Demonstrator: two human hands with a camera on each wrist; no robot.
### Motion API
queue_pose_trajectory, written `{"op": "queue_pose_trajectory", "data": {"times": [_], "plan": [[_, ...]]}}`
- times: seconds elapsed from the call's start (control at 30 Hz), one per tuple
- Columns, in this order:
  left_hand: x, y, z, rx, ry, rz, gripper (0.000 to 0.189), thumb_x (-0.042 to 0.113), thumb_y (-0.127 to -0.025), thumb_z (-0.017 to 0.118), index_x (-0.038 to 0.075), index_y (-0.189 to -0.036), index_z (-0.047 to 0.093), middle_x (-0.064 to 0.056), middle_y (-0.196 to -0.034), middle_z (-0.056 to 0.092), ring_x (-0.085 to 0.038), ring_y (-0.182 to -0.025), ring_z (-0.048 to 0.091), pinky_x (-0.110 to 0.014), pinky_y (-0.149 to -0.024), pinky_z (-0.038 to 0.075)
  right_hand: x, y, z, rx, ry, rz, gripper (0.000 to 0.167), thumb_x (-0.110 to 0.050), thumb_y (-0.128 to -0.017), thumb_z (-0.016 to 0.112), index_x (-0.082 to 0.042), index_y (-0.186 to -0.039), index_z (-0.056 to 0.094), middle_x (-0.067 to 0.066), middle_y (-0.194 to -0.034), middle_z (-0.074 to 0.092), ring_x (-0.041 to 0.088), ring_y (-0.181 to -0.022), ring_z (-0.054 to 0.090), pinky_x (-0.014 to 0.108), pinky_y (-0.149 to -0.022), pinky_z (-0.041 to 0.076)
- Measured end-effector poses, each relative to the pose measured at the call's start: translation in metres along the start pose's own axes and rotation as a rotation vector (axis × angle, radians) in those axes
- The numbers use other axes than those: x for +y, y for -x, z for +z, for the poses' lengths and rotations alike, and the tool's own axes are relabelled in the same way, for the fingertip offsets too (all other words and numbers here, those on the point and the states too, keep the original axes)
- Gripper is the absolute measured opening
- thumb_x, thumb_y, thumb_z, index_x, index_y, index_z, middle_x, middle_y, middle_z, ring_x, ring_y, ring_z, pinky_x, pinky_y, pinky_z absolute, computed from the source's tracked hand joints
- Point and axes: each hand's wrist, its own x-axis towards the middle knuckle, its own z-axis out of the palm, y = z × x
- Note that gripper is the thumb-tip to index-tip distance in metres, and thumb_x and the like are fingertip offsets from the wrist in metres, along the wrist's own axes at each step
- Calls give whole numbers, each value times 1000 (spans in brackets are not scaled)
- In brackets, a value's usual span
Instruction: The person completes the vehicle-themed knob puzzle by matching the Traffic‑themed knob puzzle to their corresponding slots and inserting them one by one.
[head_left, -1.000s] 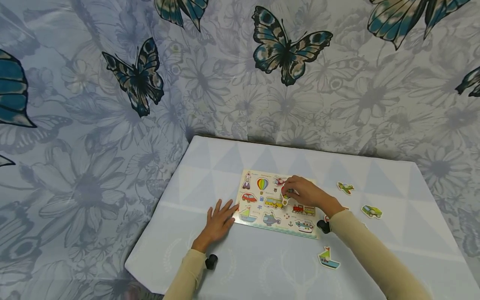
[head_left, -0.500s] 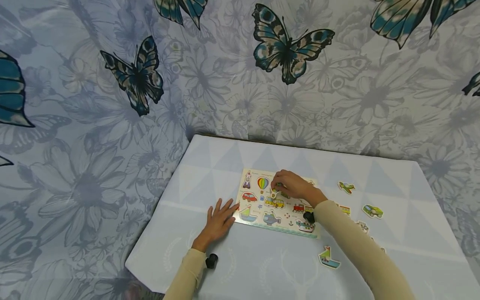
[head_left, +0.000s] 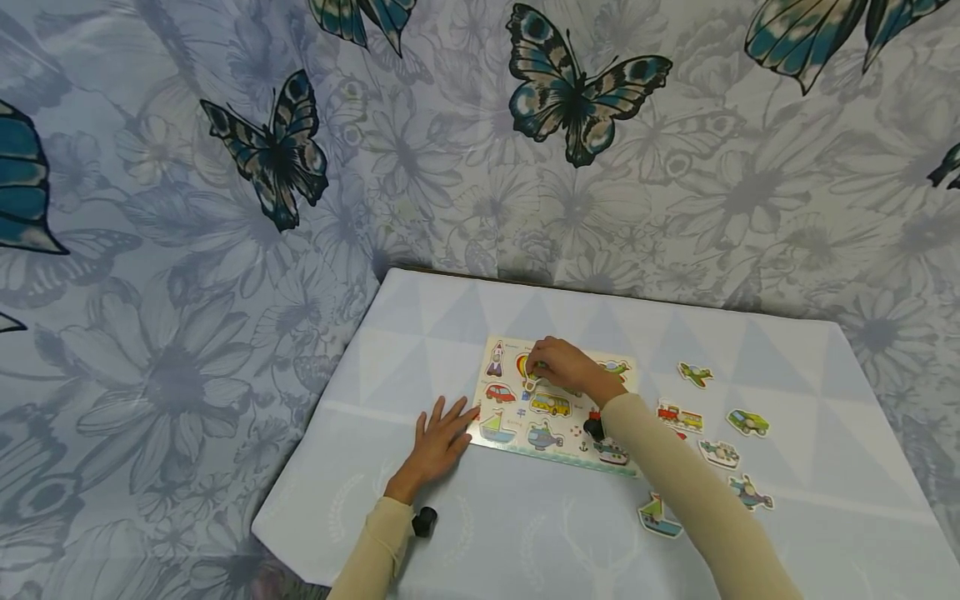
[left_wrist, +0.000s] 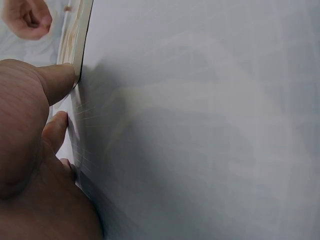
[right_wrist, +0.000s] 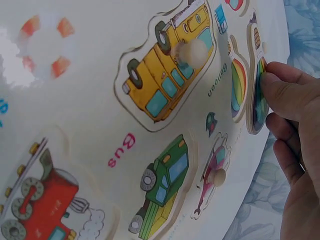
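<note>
My right hand [head_left: 564, 364] is over the upper left of a picture puzzle board [head_left: 566, 456]. Between thumb and fingers it pinches a striped hot-air balloon puzzle piece [right_wrist: 255, 112], held on edge beside the printed balloon [right_wrist: 239, 85]. In the right wrist view a bus piece [right_wrist: 162, 82] and a small pink helicopter piece [right_wrist: 210, 172], both with wooden knobs, lie in the board. My left hand [head_left: 435, 448] lies flat with fingers spread at the board's left edge, and in the left wrist view its thumb [left_wrist: 60, 80] touches that edge.
Right of the board lie loose puzzle pieces: a plane [head_left: 695, 375], a train [head_left: 680, 417], a green truck [head_left: 747, 422], a ship [head_left: 720, 454], a grey-blue craft [head_left: 751, 492] and a sailboat [head_left: 660, 518]. The right sleeve [head_left: 690, 492] partly covers this side. A patterned wall stands behind the table.
My right hand has moved left across the board with the balloon piece, from the helicopter picture to the balloon picture. Loose pieces the sleeve hid now show. My left hand has stayed put.
</note>
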Motion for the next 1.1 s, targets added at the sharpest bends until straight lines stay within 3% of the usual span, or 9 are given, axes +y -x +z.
{"op": "queue_pose_trajectory", "data": {"times": [1.1], "plan": [[-3, 0, -2, -10, -12, 17, 47, 30, -105, 50, 17, -150, 49, -12, -161, 35, -47, -152, 11, -73, -113, 7, -6, -20, 23, 13, 88, 171, 9, -13, -95, 69, -19, -98, 75, -1, -103, 67, 21, -99, 61, 39, -92, 51]]}}
